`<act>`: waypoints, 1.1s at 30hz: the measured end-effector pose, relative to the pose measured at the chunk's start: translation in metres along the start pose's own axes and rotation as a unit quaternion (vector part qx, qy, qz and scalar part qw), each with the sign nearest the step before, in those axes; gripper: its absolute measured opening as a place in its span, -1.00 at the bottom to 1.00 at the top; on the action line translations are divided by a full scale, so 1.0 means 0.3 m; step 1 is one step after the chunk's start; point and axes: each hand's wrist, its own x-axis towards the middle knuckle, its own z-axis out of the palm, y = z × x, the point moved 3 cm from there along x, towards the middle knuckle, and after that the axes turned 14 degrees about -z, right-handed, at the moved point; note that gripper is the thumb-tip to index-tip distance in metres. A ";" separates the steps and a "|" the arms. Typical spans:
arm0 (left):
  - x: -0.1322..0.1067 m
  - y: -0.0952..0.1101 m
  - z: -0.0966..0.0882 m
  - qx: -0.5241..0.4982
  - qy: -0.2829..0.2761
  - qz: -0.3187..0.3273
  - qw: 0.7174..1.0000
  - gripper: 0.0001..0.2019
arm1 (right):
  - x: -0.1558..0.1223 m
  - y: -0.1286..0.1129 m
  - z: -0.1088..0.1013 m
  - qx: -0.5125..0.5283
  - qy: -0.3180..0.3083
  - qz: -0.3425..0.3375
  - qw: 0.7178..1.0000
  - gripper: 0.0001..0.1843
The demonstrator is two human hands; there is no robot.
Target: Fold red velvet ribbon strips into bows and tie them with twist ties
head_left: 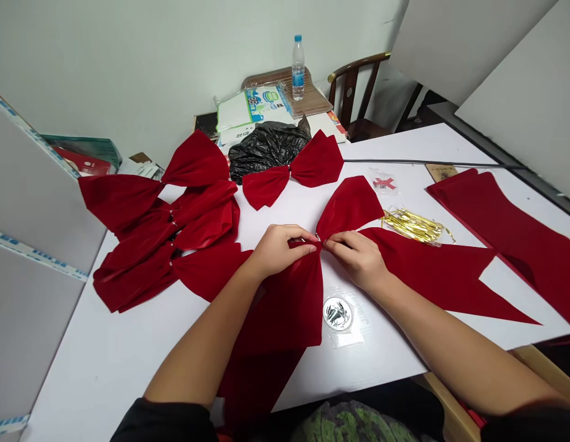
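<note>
The fingers of the left hand (304,237) and of the right hand (333,243) are closed in a firm pinch on the gathered middle of a large red velvet bow (285,307), coming in from either side with almost no gap between them. A small glint of metal shows at the pinch. Both hands sit over the bow, the left hand (279,252) and the right hand (356,259) angled toward each other.

The bow lies on the white surface (105,362). One loop rises beyond the hands, one long notched tail runs off to the right, and another tail hangs over the near edge. Just beside that tail, a clear plastic packet (344,319) holds a round silver sticker.

Past the upper loop lie a bundle of gold twist ties (416,226) and a small packet with a red cross-shaped piece (385,182). A heap of similar bows (165,245) sits to the left, and another bow (291,169) lies ahead, touching a black plastic bag (266,147). Flat red velvet pieces (510,239) lie to the right.
</note>
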 end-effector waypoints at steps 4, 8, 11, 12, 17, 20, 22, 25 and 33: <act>-0.003 0.002 -0.010 0.018 -0.014 0.028 0.999 -0.85 | -0.005 0.001 0.000 0.009 0.007 -0.002 1.000 -0.83; -0.004 0.008 -0.015 0.020 -0.025 0.043 0.999 -0.86 | -0.014 0.003 0.001 0.023 0.004 0.001 1.000 -0.84; -0.005 0.011 -0.012 0.021 -0.039 0.043 0.998 -0.86 | -0.023 0.007 0.005 0.024 0.006 0.012 1.000 -0.85; -0.005 0.012 -0.012 0.021 -0.042 0.042 0.998 -0.86 | -0.026 0.007 0.006 0.023 0.008 0.015 1.000 -0.85; -0.002 0.011 -0.016 0.014 -0.051 0.031 0.998 -0.86 | -0.022 -0.003 0.001 -0.021 0.019 -0.006 1.000 -0.84; 0.000 0.007 -0.019 0.011 -0.060 0.012 0.998 -0.85 | -0.013 -0.010 -0.011 -0.067 0.028 -0.013 0.997 -0.80; 0.000 0.004 -0.020 0.005 -0.068 0.005 0.998 -0.85 | -0.007 -0.012 -0.017 -0.083 0.027 -0.015 0.996 -0.71; 0.000 0.002 -0.019 -0.007 -0.084 0.002 0.996 -0.85 | 0.001 -0.014 -0.013 -0.052 -0.011 -0.032 0.998 -0.56; -0.011 0.012 -0.012 0.018 -0.058 0.004 0.998 -0.85 | 0.020 -0.004 -0.011 -0.030 -0.026 -0.035 0.999 -0.60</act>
